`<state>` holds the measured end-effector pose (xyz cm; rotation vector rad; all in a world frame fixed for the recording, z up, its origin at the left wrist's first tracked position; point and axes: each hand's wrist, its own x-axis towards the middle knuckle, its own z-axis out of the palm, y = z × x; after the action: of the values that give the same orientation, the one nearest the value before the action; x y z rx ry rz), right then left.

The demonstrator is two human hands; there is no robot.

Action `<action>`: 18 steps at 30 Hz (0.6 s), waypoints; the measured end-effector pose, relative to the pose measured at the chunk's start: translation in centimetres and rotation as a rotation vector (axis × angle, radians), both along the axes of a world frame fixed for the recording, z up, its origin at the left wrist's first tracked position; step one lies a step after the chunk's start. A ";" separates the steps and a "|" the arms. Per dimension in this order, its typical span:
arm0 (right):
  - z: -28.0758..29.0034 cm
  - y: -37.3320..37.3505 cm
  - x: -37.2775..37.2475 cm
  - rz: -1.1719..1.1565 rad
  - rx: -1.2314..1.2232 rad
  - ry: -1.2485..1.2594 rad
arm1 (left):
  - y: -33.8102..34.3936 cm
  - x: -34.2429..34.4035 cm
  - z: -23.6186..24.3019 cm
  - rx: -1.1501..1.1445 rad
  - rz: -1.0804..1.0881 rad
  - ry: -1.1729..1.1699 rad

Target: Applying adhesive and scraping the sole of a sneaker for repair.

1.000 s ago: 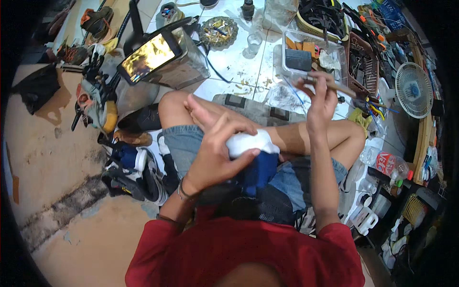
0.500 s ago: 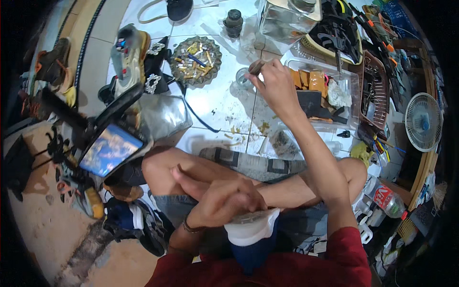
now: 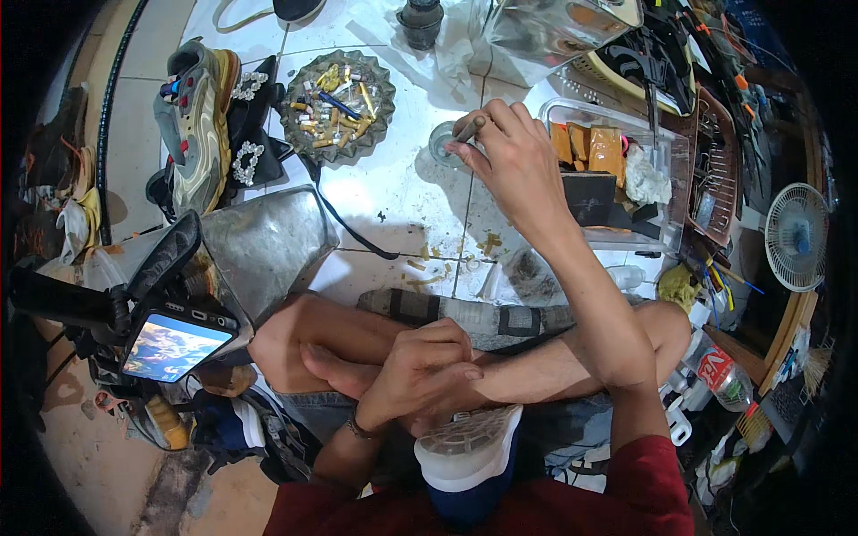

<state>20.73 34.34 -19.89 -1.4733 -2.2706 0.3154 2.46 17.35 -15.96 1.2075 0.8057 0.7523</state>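
Observation:
My right hand (image 3: 514, 156) is closed round a short grey-brown stick (image 3: 470, 129). Its lower end, hidden by the fingers, is at a small clear glass jar (image 3: 441, 141) on the tiles. Over my crossed legs, my left hand (image 3: 424, 364) has its fingers curled in; whether something is in them cannot be seen. Just below that hand, a shoe (image 3: 465, 464) with a white sole edge and blue upper lies in my lap, its translucent patterned underside facing up.
A fluted ashtray (image 3: 384, 134) full of cigarette butts stands left of the jar, near a chunky sneaker (image 3: 198, 134). At right is a clear plastic bin (image 3: 677, 192) of orange blocks. A phone (image 3: 179, 344) on a holder stands at left, beside a metal box (image 3: 268, 241).
My right hand has tilted the stick more upright at the jar. My left hand has moved up, off the shoe's underside. The whole view has shifted slightly.

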 end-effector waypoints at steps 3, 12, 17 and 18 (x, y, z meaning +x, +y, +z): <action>0.1 -0.2 -0.3 0.001 0.015 -0.003 | -0.1 0.0 0.1 -0.034 0.010 0.021; -0.7 0.4 0.3 -0.033 0.030 0.206 | -0.4 0.3 0.6 -0.183 0.060 0.031; -0.4 0.5 0.6 -0.052 0.053 0.390 | -0.4 0.5 0.7 -0.250 0.080 0.018; -0.4 0.5 0.6 -0.077 0.019 0.428 | -0.6 0.7 0.6 -0.259 0.108 -0.003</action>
<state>21.38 34.84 -20.25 -1.3292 -1.8681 0.5287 3.12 16.80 -15.38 0.9370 0.9406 0.7126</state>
